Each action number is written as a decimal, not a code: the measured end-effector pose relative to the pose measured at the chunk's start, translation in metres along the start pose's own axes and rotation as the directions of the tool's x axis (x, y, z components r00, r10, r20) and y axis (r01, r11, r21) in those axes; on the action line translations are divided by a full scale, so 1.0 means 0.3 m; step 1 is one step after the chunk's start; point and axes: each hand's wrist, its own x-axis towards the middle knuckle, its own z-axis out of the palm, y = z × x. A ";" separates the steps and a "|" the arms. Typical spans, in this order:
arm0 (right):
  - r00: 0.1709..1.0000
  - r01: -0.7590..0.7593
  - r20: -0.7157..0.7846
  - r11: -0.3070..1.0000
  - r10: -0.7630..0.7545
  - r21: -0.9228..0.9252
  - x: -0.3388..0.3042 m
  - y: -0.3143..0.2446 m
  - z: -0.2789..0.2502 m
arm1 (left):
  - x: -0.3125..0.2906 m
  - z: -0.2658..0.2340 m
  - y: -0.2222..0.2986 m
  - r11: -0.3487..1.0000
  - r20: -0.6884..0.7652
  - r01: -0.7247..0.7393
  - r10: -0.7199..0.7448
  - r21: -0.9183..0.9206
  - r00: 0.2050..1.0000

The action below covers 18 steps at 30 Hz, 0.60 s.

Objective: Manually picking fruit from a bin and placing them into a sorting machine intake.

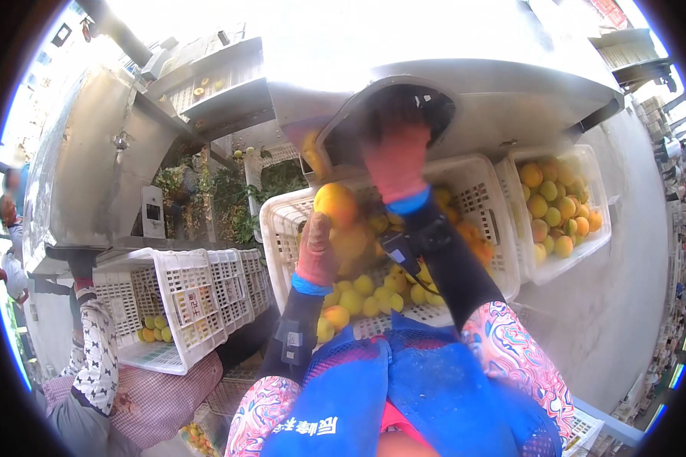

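My left hand (317, 255), in a pinkish glove with a blue cuff, is closed around a yellow-orange peach (335, 202) above a white crate (278, 228). Smeared by motion, my right hand (395, 156) reaches into the dark round opening (335, 141) of a pale metal machine. Its fingers are lost in the shadow there, so I cannot see whether they hold anything. Under both hands, the crate holds many yellow-green peaches (364, 286). Something yellow (312, 156), perhaps fruit, shows at the opening's left edge.
Another white crate (517, 199) of peaches stands to the right on grey floor. At left, a co-worker's patterned sleeve (97, 343) is beside a tilted white crate (171, 305) with some fruit. A metal chute (229, 103) and a large metal housing (84, 167) stand beyond.
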 end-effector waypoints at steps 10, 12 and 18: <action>0.928 -0.202 0.371 0.782 -0.041 0.590 -0.336 -0.078 -0.218 | -0.042 0.147 0.053 0.975 0.003 0.024 -0.024 -0.219 1.000; 0.962 -0.119 0.261 0.743 -0.077 0.658 -0.333 -0.062 -0.219 | -0.039 0.180 0.093 0.865 0.190 0.210 -0.136 -0.456 0.972; 0.929 -0.307 0.349 0.780 0.121 0.545 -0.282 -0.138 -0.285 | 0.012 0.127 0.044 0.632 0.395 0.415 -0.182 -0.655 0.900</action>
